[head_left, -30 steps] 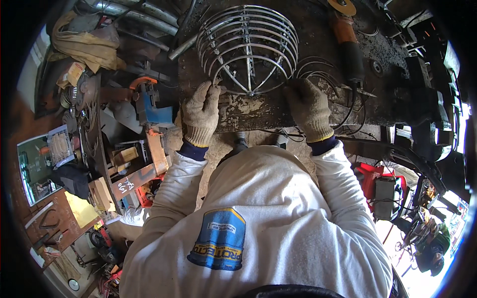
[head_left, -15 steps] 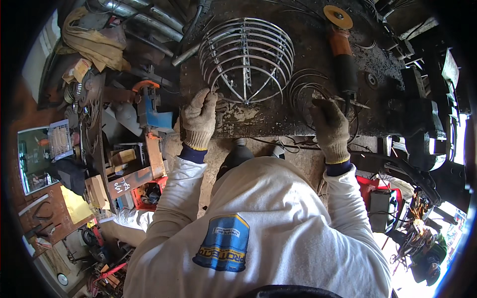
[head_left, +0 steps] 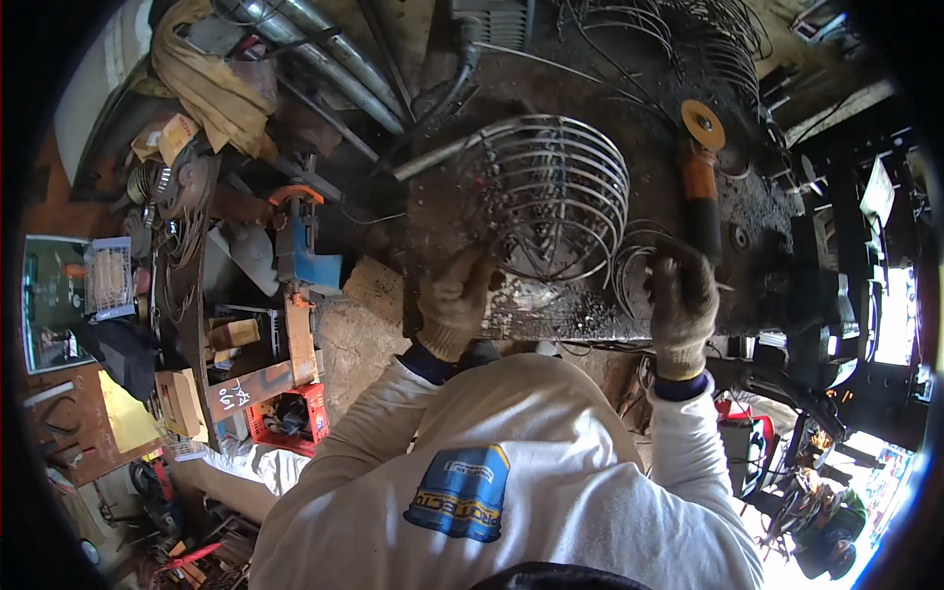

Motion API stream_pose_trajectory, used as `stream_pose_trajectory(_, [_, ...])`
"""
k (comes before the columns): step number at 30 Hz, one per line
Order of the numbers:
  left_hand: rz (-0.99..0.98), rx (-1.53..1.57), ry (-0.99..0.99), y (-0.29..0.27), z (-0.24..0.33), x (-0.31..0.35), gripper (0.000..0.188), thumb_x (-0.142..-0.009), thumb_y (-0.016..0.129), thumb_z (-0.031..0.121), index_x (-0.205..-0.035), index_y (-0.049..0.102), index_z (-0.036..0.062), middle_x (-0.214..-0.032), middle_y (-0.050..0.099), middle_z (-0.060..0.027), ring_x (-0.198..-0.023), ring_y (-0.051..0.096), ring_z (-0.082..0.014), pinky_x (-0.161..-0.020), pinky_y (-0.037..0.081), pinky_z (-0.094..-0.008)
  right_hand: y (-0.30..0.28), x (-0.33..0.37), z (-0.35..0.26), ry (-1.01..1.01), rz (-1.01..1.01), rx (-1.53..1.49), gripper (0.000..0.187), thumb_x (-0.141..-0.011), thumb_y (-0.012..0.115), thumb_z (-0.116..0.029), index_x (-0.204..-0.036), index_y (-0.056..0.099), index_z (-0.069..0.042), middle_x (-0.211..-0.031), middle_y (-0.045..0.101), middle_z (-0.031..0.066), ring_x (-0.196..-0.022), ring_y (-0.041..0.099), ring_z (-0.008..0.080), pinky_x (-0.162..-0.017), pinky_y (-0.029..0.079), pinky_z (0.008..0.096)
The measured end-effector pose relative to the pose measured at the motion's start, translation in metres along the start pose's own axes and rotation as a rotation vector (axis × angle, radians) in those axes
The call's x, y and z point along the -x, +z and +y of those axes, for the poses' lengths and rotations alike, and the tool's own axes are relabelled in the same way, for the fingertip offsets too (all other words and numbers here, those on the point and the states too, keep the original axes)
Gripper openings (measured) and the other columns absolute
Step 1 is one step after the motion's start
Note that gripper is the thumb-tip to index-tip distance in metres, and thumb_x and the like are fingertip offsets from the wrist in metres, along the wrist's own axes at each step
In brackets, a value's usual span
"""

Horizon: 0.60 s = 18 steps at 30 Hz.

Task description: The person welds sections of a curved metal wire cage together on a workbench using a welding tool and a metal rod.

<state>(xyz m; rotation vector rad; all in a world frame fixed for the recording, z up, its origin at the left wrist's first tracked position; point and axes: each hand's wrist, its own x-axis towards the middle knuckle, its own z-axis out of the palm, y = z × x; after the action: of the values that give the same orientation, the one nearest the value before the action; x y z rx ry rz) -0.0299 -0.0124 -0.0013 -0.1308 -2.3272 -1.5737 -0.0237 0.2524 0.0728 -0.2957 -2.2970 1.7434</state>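
Observation:
A rounded cage of curved metal rods (head_left: pixel 556 208) rests on the dark workbench, its left side shadowed and blurred. My left hand (head_left: pixel 456 300), in a beige knit glove, is closed at the cage's near left edge; its fingertips are in shadow and appear to grip a rod there. My right hand (head_left: pixel 684 300), gloved alike, has curled fingers beside a loose coil of thin rod (head_left: pixel 629 258). What those fingers hold, if anything, is hidden. Beyond it lies an angle grinder (head_left: pixel 699 182) with an orange neck and a tan disc.
A metal tube (head_left: pixel 438 159) lies by the cage's far left. Bent rods (head_left: pixel 629 18) are piled at the bench's far side. A loose disc (head_left: pixel 740 236) sits right of the grinder. Left of the bench stand a blue-and-orange tool (head_left: pixel 307 246) and a red crate (head_left: pixel 313 418).
The view has shifted, so the bench sits lower in it. The cage looks turned and nearer the grinder. My left hand stays at its near left edge; my right stays by the coil.

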Motion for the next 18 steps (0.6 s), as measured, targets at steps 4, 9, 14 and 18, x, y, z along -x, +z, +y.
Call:
stream_pose_trajectory(4, [-0.032,-0.049,0.043,-0.011,-0.023,0.014,0.017,-0.094,0.064,0.008,-0.109,0.066,0.0018,-0.086,0.072,-0.0126,-0.069,0.071,-0.0189,-0.060,0.057,-0.0317,0.074,-0.057,-0.087,-0.290,-0.340,-0.032,0.020,-0.094,0.065,-0.010,-0.111,0.065,-0.001,-0.098,0.069,0.0074,-0.083,0.061,0.0113,-0.075,0.050,0.0248])
stream_pose_trajectory(9, [-0.064,0.364,-0.024,-0.034,-0.021,0.019,0.017,-0.098,0.055,0.000,-0.114,0.060,-0.0039,-0.094,0.071,-0.0146,-0.078,0.072,-0.0198,-0.069,0.062,-0.0325,0.165,-0.124,-0.130,-0.187,-0.610,0.054,0.026,-0.096,0.062,-0.017,-0.117,0.065,-0.001,-0.097,0.068,0.0044,-0.085,0.061,0.0099,-0.077,0.050,0.0249])
stream_pose_trajectory(14, [-0.145,0.323,0.034,-0.062,0.008,0.008,0.016,-0.094,0.062,0.000,-0.109,0.065,-0.0028,-0.091,0.071,-0.0149,-0.070,0.071,-0.0194,-0.060,0.058,-0.0291,0.181,-0.127,-0.114,-0.253,-0.586,0.179,0.034,-0.090,0.067,-0.032,-0.112,0.070,-0.005,-0.104,0.072,0.0127,-0.094,0.069,0.0233,-0.086,0.052,0.0352])
stream_pose_trajectory(18, [-0.271,0.095,-0.031,-0.062,-0.011,0.011,0.015,-0.093,0.055,0.002,-0.098,0.069,-0.0019,-0.091,0.071,-0.0137,-0.075,0.068,-0.0243,-0.069,0.054,-0.0365,0.151,-0.098,-0.111,-0.255,-0.473,0.020,0.031,-0.088,0.069,-0.026,-0.109,0.069,-0.004,-0.104,0.072,0.0135,-0.095,0.069,0.0249,-0.086,0.053,0.0362])
